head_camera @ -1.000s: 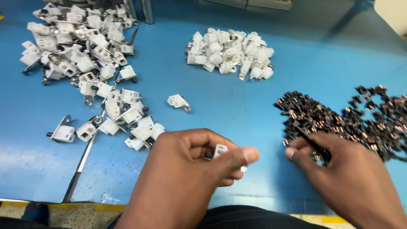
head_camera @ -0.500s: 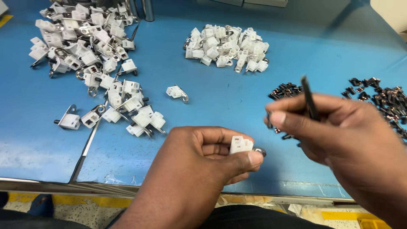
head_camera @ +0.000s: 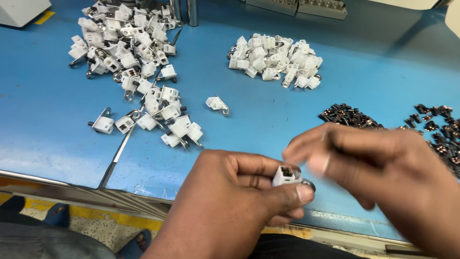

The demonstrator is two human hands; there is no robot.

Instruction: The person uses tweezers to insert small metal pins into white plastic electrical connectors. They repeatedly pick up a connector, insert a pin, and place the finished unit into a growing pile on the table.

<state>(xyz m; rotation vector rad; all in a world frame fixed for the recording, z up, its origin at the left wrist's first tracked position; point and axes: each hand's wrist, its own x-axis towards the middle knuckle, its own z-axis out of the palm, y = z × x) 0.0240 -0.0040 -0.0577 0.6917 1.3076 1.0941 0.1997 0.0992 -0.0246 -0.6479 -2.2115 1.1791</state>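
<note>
Head view, left hand [head_camera: 235,201] pinching small white plastic housing [head_camera: 286,175], dark square opening up, right hand [head_camera: 383,168] blurred, grip unclear

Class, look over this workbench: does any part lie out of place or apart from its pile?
One white plastic part lies alone on the blue table, between the left pile and the middle pile. Nothing looks damaged.

Single head-worn view, angled steeply down, close over blue bench [head_camera: 57,144] edge
</note>
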